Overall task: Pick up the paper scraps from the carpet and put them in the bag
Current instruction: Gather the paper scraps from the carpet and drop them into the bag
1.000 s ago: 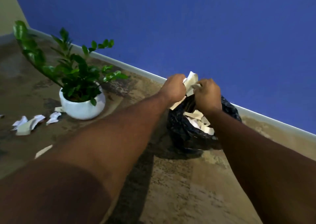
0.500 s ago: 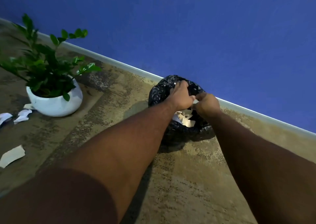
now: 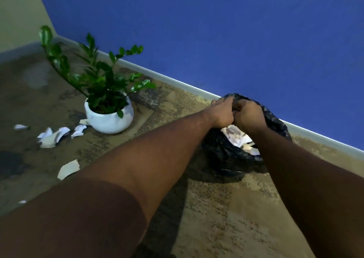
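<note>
A black plastic bag [image 3: 226, 159] stands open on the carpet by the blue wall, with white paper scraps [image 3: 236, 137] inside it. My left hand [image 3: 222, 112] and my right hand [image 3: 249, 116] are side by side at the bag's far rim, fingers curled over the black plastic. What lies under the fingers is hidden. More scraps lie on the carpet to the left: a cluster [image 3: 52, 138] beside the plant pot, one larger piece [image 3: 69, 169] near my left forearm, and a small one [image 3: 20, 127] at the far left.
A green plant in a round white pot [image 3: 110, 119] stands on the patterned brown carpet [image 3: 216, 208] left of the bag. A white skirting board [image 3: 177, 82] runs along the blue wall. A tiny scrap [image 3: 22, 201] lies at the left edge.
The paper held above the bag a second ago is gone from my hands, and more scraps lie inside. Both hands now sit at the bag's rim. The view has swung left.
</note>
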The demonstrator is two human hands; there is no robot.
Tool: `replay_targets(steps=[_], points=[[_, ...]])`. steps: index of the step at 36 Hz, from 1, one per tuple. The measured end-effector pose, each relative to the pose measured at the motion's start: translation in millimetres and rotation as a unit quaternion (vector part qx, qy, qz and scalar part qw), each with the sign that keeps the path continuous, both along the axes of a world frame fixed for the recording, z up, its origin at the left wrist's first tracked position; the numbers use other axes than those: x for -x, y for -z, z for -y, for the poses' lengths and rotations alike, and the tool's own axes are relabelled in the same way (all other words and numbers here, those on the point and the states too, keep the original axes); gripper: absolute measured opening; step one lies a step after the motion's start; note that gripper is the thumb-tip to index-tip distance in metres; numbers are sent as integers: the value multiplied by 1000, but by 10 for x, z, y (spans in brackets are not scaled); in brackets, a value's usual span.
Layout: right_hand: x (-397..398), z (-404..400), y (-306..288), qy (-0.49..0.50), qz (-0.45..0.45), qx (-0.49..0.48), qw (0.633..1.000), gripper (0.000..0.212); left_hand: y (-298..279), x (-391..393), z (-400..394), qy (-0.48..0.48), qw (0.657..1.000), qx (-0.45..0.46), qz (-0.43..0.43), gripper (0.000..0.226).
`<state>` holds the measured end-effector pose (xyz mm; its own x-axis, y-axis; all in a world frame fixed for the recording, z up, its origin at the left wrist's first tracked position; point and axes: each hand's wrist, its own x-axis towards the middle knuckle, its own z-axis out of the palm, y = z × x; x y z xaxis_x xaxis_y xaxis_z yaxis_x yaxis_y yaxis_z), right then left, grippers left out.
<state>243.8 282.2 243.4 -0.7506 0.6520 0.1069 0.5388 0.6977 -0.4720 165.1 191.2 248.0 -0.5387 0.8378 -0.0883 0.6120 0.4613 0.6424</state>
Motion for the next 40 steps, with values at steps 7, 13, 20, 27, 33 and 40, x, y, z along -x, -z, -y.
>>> replay_targets(steps=[7,13,20,27,33,40], points=[[622,565,12,-90,50,-56,993,36,33,543,801,-20,997,38,-64,57],[1148,1282,105,-217,93,-89,968,39,211,980,1681,-45,990,90,-100,60],[1633,2252,330,-349,141,-98,921,35,538,1320,2817,-82,984,116,-109,63],[2023,3187,893,-430,183,-99,878,44,955,1556,3983,-166,955,202,-141,43],[2146,3650,1376,-489,209,-92,842,39,1395,1576,4747,-176,952,245,-40,55],[2267,4107,1750,-532,234,-108,806,43,1696,1549,5360,-161,934,318,12,60]])
